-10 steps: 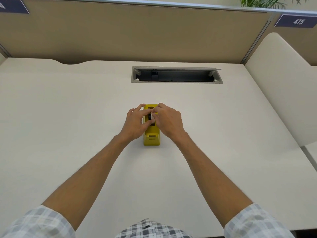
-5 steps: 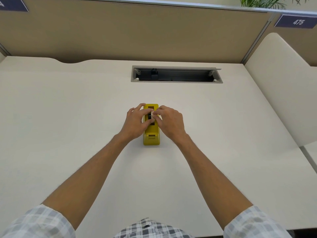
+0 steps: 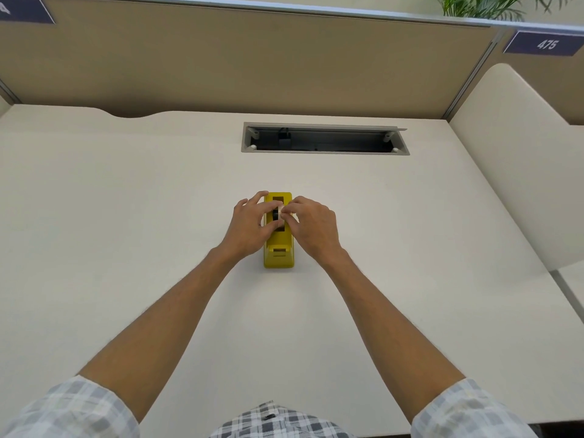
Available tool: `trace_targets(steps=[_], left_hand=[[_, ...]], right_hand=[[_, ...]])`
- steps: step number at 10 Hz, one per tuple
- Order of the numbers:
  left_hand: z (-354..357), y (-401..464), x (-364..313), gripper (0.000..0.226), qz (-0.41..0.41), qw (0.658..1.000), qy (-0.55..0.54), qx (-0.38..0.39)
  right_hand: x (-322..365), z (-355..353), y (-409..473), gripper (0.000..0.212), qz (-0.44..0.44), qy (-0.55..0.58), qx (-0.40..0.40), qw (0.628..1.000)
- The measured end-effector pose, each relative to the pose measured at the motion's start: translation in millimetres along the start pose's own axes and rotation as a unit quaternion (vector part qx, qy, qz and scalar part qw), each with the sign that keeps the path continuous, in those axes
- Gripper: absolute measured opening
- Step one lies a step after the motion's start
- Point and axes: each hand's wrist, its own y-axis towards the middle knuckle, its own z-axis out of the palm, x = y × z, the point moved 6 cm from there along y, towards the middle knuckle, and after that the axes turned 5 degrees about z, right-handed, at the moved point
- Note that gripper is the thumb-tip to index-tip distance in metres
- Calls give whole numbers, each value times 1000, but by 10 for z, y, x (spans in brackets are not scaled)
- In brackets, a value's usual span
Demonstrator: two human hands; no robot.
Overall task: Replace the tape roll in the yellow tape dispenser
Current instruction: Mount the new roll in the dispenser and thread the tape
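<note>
Head view, boxy yellow tape dispenser, hands pinching roll

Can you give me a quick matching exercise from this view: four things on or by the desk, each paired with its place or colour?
Things:
1. tape dispenser
2. cable slot
3. number sign
4. plant

Places or colours:
A. top right, behind the partition
B. dark blue, reads 475
C. yellow, between both hands
D. recessed in the desk's far side

Pairs: 1-C, 2-D, 3-B, 4-A
</note>
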Motion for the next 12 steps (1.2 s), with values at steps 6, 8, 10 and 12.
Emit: trace_targets(steps=[6, 8, 10, 12], left_hand=[[-4, 3, 0, 41, -1, 1000, 5, 4], [-4, 10, -4, 40, 0, 1000, 6, 6], [-2, 15, 4, 40, 4, 1000, 6, 3], [0, 15, 5, 40, 6, 1000, 9, 2]], right_hand=[[-17, 2, -3, 21, 15, 10, 3, 1000], [-17, 1, 11, 19, 7, 13, 0, 1000], [-28, 18, 8, 19, 6, 28, 1, 1000], [-29, 24, 26, 18, 9, 21, 1, 1000]])
